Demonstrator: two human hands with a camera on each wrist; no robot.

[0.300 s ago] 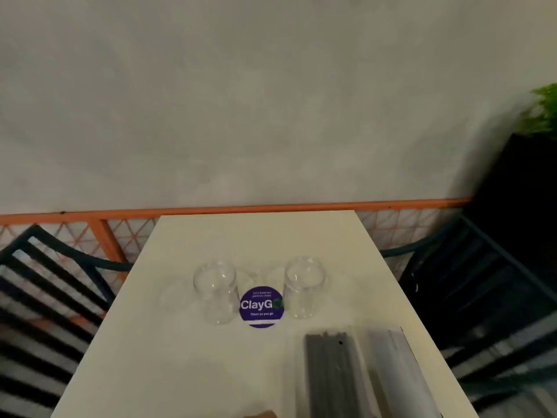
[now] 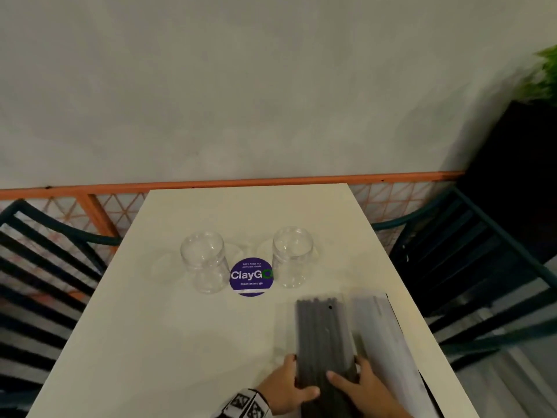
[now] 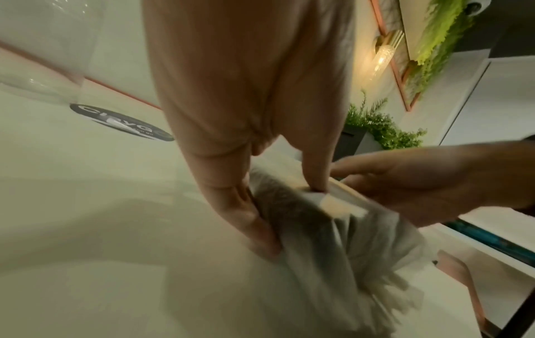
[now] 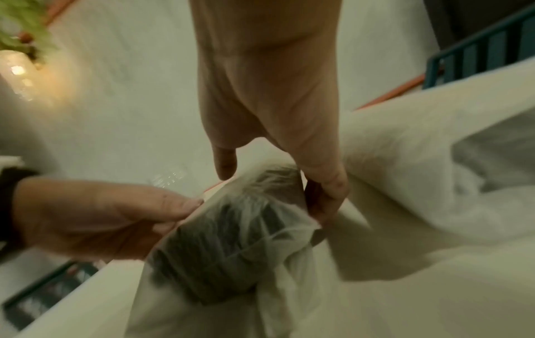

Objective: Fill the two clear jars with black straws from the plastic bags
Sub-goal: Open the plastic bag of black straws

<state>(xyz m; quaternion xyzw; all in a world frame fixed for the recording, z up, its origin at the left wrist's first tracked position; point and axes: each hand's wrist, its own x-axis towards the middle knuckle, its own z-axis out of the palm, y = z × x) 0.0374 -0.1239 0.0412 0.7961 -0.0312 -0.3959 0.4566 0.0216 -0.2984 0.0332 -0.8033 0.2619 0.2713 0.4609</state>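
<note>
Now both grips on near end of straw bag (image 2: 324, 342): left hand (image 2: 286, 387) pinching left edge, right hand (image 2: 366, 387) w/ fingers curled over right. Film thin, slippery, prob light; straws stiff. Jars (image 2: 205, 260) beyond grips, empty. 2nd bag (image 2: 388, 342) just right.

jars (image 2: 202, 260): 2 | straw bags (image 2: 324, 336): 2 | hands (image 2: 286, 384): 2 | sticker (image 2: 251, 276): 1

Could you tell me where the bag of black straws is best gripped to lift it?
Probably at its near end, from both long sides: the bag of black straws lies flat, long and narrow, pointing away. The left hand and right hand already flank that end, fingers curled against it.
</note>
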